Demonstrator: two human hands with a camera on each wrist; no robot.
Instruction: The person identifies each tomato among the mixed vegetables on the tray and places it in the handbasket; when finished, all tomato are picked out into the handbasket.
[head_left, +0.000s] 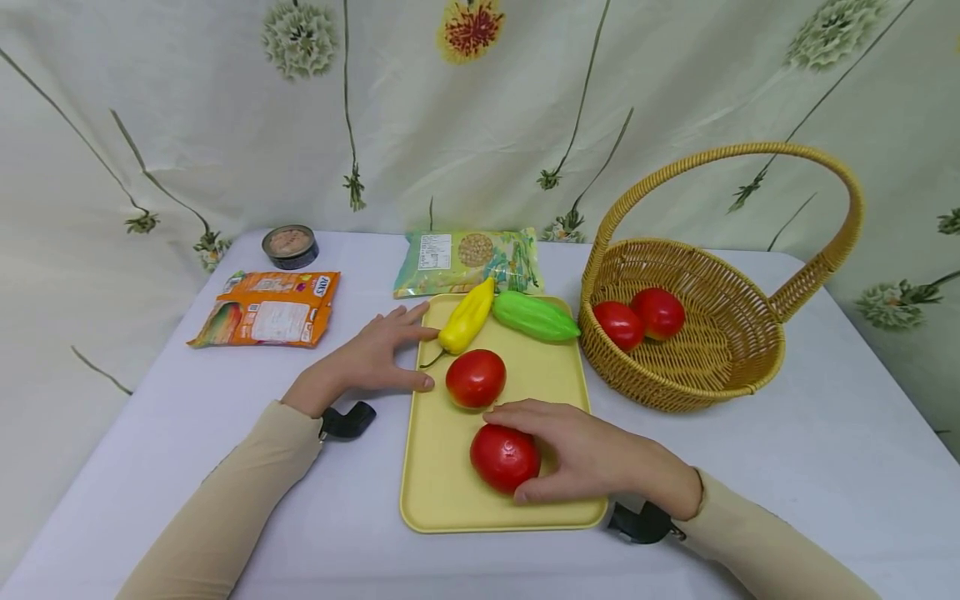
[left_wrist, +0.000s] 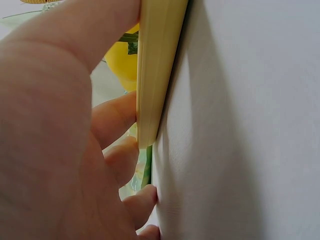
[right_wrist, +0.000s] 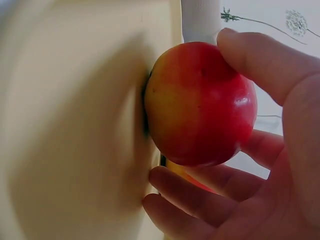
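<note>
On a pale yellow tray (head_left: 442,500), my right hand (head_left: 596,450) holds a red apple (head_left: 498,460), thumb on the near side and fingers curved round the far side. The right wrist view shows this apple's yellow patch (right_wrist: 172,105) facing the tray. My left hand (head_left: 371,354) rests at the tray's left edge, fingers spread and touching the rim (left_wrist: 152,75). Beyond the held apple lies another red apple (head_left: 476,379). A yellow pepper (head_left: 467,321) and a green, ridged pepper-like vegetable (head_left: 536,316) lie at the tray's far end.
To the right stands a wicker basket (head_left: 675,398) with a tall handle, two red apples (head_left: 657,313) inside. Behind the tray lies a green-yellow packet (head_left: 468,262). An orange packet (head_left: 270,310) and an open can (head_left: 290,247) are at the far left. A floral cloth (head_left: 465,125) hangs behind.
</note>
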